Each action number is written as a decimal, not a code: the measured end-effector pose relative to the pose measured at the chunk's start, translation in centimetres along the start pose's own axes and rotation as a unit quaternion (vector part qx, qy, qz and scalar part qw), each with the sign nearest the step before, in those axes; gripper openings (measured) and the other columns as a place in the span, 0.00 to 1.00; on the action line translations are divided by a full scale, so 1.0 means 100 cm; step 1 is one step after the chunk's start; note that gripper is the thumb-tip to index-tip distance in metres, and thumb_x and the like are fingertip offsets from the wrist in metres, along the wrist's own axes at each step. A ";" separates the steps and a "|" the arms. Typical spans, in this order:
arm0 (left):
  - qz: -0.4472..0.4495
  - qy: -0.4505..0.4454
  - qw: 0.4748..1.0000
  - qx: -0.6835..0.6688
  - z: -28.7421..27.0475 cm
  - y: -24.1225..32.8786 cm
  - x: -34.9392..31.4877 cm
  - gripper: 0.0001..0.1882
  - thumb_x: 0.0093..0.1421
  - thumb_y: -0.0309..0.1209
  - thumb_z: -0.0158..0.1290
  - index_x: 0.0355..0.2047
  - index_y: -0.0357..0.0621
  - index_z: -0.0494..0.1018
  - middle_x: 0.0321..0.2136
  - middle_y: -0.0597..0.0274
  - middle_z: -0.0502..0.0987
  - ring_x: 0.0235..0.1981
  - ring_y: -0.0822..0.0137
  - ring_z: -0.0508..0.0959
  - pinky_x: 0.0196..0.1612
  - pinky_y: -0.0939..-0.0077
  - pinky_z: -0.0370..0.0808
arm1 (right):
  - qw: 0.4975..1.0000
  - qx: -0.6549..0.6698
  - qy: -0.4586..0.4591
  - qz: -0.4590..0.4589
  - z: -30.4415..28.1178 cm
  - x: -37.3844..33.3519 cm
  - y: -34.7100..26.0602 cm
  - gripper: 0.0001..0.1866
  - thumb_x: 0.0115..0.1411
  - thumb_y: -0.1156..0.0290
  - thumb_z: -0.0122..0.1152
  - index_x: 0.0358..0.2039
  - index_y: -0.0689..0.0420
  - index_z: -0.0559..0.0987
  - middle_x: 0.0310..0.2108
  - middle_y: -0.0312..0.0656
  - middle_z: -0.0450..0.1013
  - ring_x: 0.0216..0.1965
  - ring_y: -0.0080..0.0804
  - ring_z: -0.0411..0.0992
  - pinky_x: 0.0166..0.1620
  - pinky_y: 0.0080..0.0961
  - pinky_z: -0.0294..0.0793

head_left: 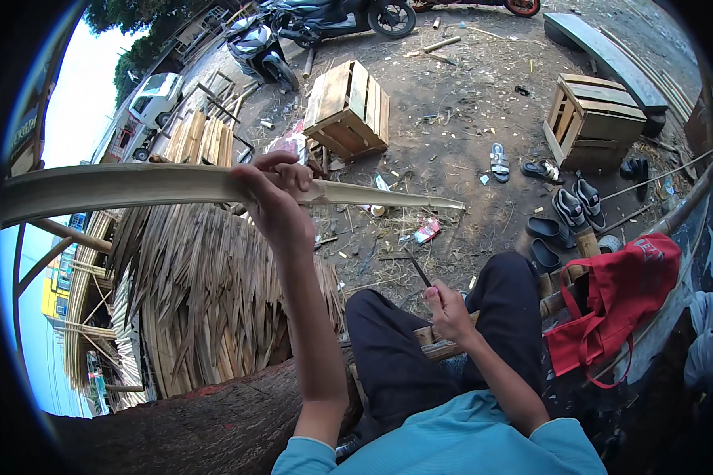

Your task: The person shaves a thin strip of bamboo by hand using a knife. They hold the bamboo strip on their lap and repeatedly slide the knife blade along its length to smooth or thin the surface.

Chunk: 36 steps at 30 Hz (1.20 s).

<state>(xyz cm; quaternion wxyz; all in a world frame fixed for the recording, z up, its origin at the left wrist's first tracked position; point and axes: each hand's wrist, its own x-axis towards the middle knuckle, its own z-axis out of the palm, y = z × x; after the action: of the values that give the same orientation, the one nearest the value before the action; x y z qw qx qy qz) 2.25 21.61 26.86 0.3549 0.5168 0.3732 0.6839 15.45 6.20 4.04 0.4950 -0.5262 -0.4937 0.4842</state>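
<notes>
A long pale split-bamboo strip (127,186) crosses the view at the left, its thin end reaching toward the middle. My left hand (281,202) is raised and closed round this strip, with the thumb and fingers wrapped over it. Lower down, in front of my knees, my right hand (450,315) grips a knife (417,267). The knife's narrow dark blade points up and away to the left, apart from the bamboo strip. Its handle is mostly hidden inside my fist.
Two wooden crates (348,111) (596,123) stand on the littered dirt ground. Dry thatch (206,285) hangs at the left, above a thick log (206,431). A red bag (622,297) lies at my right, near several shoes (578,203). Motorbikes (261,47) are parked farther off.
</notes>
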 end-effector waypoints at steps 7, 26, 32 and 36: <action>0.086 0.057 0.993 -0.052 -0.003 0.020 0.007 0.41 0.54 0.71 0.29 0.16 0.42 0.65 0.07 0.71 0.54 0.07 0.77 0.53 0.11 0.83 0.48 | 0.997 0.000 0.061 0.043 -0.019 -0.025 0.057 0.16 0.65 0.63 0.45 0.26 0.62 0.68 0.11 0.42 0.61 0.14 0.24 0.59 0.20 0.29 0.58; 0.113 -0.013 0.987 -0.110 -0.093 -0.004 -0.145 0.19 0.65 0.46 0.40 0.27 0.44 0.66 0.09 0.74 0.51 0.09 0.79 0.51 0.18 0.81 0.50 | 0.998 -0.045 0.010 0.035 -0.014 -0.029 0.026 0.14 0.64 0.62 0.46 0.29 0.61 0.70 0.14 0.48 0.66 0.16 0.40 0.68 0.22 0.32 0.63; 0.088 -0.021 0.994 -0.066 -0.108 -0.007 -0.214 0.22 0.58 0.45 0.51 0.18 0.41 0.64 0.08 0.72 0.54 0.09 0.78 0.54 0.18 0.80 0.51 | 0.988 -0.091 -0.118 -0.034 0.005 -0.045 -0.002 0.12 0.63 0.64 0.46 0.29 0.58 0.70 0.16 0.49 0.68 0.21 0.51 0.70 0.26 0.41 0.67; 0.085 -0.081 0.992 -0.039 -0.092 -0.002 -0.227 0.25 0.53 0.45 0.56 0.12 0.41 0.63 0.06 0.72 0.53 0.08 0.77 0.54 0.17 0.79 0.50 | 0.986 -0.054 -0.121 -0.099 0.024 -0.052 -0.015 0.11 0.64 0.66 0.46 0.28 0.58 0.70 0.14 0.47 0.66 0.17 0.46 0.69 0.23 0.35 0.65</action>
<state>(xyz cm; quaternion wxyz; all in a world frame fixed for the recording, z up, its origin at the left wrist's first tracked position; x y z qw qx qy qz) -1.84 0.61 14.93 0.3444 0.5859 0.2706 0.6818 12.77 1.15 5.52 0.4478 -0.4379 -0.6255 0.4653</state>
